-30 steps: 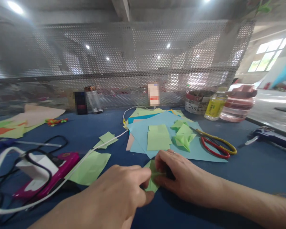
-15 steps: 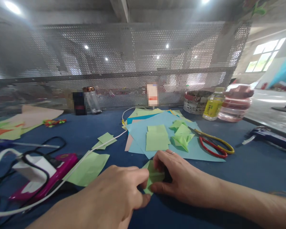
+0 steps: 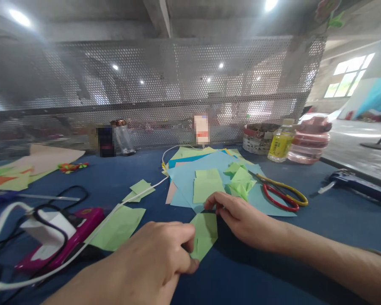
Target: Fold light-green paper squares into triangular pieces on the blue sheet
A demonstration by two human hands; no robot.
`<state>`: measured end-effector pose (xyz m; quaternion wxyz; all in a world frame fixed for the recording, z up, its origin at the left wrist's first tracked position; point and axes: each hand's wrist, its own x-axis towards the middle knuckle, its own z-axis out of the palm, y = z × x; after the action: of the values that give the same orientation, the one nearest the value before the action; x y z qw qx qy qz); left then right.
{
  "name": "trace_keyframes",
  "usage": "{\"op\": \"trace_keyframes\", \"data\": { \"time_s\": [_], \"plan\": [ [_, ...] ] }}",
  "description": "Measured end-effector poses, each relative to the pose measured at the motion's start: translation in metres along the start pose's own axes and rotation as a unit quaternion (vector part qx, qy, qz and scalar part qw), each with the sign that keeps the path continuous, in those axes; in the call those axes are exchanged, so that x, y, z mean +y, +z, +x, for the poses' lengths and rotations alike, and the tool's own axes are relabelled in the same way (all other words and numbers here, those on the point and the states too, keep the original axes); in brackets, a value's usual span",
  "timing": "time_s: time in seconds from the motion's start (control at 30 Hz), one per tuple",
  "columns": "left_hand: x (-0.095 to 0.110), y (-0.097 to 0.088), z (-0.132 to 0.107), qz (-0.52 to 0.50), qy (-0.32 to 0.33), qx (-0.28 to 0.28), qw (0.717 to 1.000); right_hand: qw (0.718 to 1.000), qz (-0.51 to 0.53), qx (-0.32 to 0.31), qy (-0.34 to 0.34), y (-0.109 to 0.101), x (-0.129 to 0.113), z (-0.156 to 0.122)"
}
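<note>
A small folded sheet of light green paper lies on the blue table in front of me. My left hand has its index finger and thumb closed on the paper's left edge. Just off the upper right corner, my right hand hovers with loosely curled fingers and nothing visible in them; its thumb is mostly hidden. Beyond the hands, a stack of green squares rests on light blue sheets. Folded green paper pieces sit beside that stack, and scissors with red and yellow handles lie to their right.
Left of my hands are a green sheet, small green pieces, a white cable and a magenta power strip. A glue gun lies at right. Behind stand a yellow-labelled bottle, a pink bottle and a mesh panel.
My right hand has lifted off the green paper and moved slightly up and right, so more of the sheet shows. My left hand stays at its left edge.
</note>
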<state>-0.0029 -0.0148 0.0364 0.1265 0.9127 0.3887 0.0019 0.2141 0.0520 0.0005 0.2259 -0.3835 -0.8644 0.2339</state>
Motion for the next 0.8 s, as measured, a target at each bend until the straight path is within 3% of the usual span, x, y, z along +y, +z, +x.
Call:
{"op": "trace_keyframes", "data": {
  "time_s": [0.2,0.37,0.47,0.6,0.67,0.8],
  "plan": [
    [-0.003,0.006,0.0,-0.001,0.007,0.021,1.0,1.0,0.008,-0.02,-0.021,-0.001,-0.004,-0.002],
    [-0.004,0.009,0.001,-0.007,0.034,0.061,0.998,0.994,0.012,-0.021,-0.105,-0.002,-0.001,-0.001],
    [-0.006,0.011,0.004,-0.04,0.04,0.142,0.988,0.989,-0.009,-0.021,-0.148,-0.003,0.003,-0.001],
    [-0.013,0.014,0.009,-0.045,-0.008,0.258,0.965,0.973,-0.071,0.005,-0.219,-0.006,0.003,-0.003],
    [-0.015,0.016,0.011,-0.039,-0.022,0.248,0.968,0.96,-0.122,0.016,-0.251,-0.007,0.0,-0.004],
    [-0.012,0.02,0.013,-0.07,-0.049,0.17,0.982,0.935,-0.193,0.02,-0.299,-0.006,-0.007,-0.007]
  ]
}}
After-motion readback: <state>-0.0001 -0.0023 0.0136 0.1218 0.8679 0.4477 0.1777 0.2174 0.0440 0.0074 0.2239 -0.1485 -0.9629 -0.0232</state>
